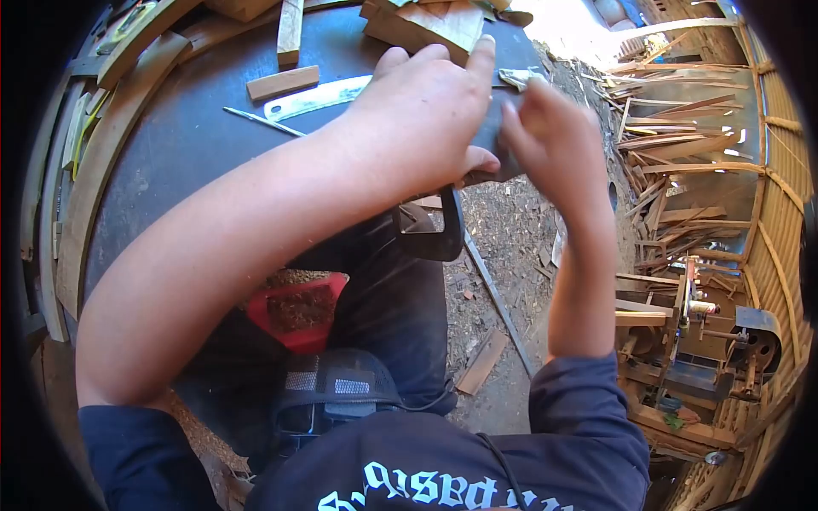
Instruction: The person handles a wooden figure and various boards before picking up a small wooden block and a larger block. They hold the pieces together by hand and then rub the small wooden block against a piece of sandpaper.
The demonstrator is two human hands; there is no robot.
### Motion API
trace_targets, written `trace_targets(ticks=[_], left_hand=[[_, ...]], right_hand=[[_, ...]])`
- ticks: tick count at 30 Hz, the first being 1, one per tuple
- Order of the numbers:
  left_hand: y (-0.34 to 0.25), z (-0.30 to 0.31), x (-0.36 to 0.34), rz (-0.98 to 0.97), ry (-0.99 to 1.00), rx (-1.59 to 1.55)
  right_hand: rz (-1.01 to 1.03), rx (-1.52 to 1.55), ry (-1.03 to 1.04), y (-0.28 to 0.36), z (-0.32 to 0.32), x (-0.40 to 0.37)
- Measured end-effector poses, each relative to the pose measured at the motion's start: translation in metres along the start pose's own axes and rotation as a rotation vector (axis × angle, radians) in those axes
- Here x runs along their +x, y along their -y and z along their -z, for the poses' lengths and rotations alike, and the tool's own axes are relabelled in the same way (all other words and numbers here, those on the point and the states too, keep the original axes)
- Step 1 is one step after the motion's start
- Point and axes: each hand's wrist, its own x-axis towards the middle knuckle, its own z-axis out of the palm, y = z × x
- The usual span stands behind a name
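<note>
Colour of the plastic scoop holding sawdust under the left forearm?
Red. The red plastic scoop shows best in the head view.

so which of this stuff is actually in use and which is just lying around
In use: left hand, right hand, dark handled tool under them, small pale piece at the right fingertips.
Lying about: pale blade, wood block, red scoop, offcut pile, metal rod.

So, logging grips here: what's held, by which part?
A dark tool: left hand clamped over its top, right hand at its end; handle free.
</note>
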Motion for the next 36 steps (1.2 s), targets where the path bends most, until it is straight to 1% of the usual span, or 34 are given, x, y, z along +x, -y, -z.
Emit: trace_targets(ticks=[1,3,5,6,10,13,14,17,18,19,21,22,25,28,30,31,32,33,34,35,36], left_hand=[[0.0,0.001,0.0,0.006,0.004,0.02],[0.002,0.001,0.001,-0.016,-0.073,0.056],[0.003,-0.005,0.002,-0.089,-0.144,0.085],[-0.001,0.001,0.001,-0.06,-0.086,0.091],[0.004,-0.004,-0.001,-0.096,-0.173,0.093],[-0.003,0.007,0.003,-0.008,0.022,0.108],[-0.003,0.004,0.0,-0.042,-0.034,0.146],[-0.005,0.01,0.0,0.001,0.04,0.12],[-0.003,0.008,0.0,-0.008,0.039,0.138],[-0.003,0.006,-0.001,-0.052,-0.056,0.167],[-0.004,0.009,0.004,-0.008,0.085,0.154],[-0.005,0.011,0.002,-0.017,0.077,0.154],[-0.007,0.013,0.0,-0.021,0.072,0.147],[-0.002,0.008,-0.001,-0.047,0.03,0.123],[-0.005,0.016,-0.001,-0.051,0.089,0.088],[-0.006,0.018,-0.002,-0.067,0.099,0.078],[-0.006,0.016,-0.006,-0.061,0.039,0.044],[-0.007,0.015,-0.007,-0.059,-0.03,0.011],[-0.01,0.021,-0.002,-0.037,0.04,0.015],[-0.011,0.026,-0.002,-0.007,0.131,0.026],[-0.009,0.019,-0.005,-0.048,0.106,0.069]], right_hand=[[0.005,0.008,0.033,0.004,0.005,-0.007],[0.063,-0.036,-0.032,0.002,-0.003,0.007],[0.071,-0.087,-0.097,-0.006,-0.011,0.011],[0.031,-0.035,-0.105,-0.006,-0.016,0.024],[-0.063,0.078,-0.011,0.012,0.002,-0.016],[-0.003,-0.016,-0.055,0.002,-0.005,0.0],[0.002,-0.082,-0.104,-0.001,-0.013,0.014],[-0.021,-0.051,-0.095,0.007,-0.012,0.011],[-0.005,-0.086,-0.049,0.009,-0.004,-0.004],[-0.021,-0.063,-0.05,0.009,-0.002,-0.004],[-0.063,-0.018,-0.029,0.007,-0.002,-0.009],[-0.018,-0.047,-0.1,0.0,-0.012,0.003],[0.039,-0.092,-0.203,0.002,-0.023,0.019],[-0.072,0.012,-0.083,0.021,-0.008,-0.017],[-0.183,0.099,-0.008,0.016,-0.005,-0.011],[-0.087,-0.034,-0.107,0.012,-0.014,0.001],[-0.052,-0.025,-0.175,0.003,-0.028,0.014],[-0.042,-0.093,-0.175,0.0,-0.035,0.021],[-0.092,-0.092,-0.15,0.005,-0.034,0.016],[-0.055,-0.043,-0.125,0.013,-0.023,0.003],[-0.085,0.01,-0.1,0.019,-0.015,-0.013]])
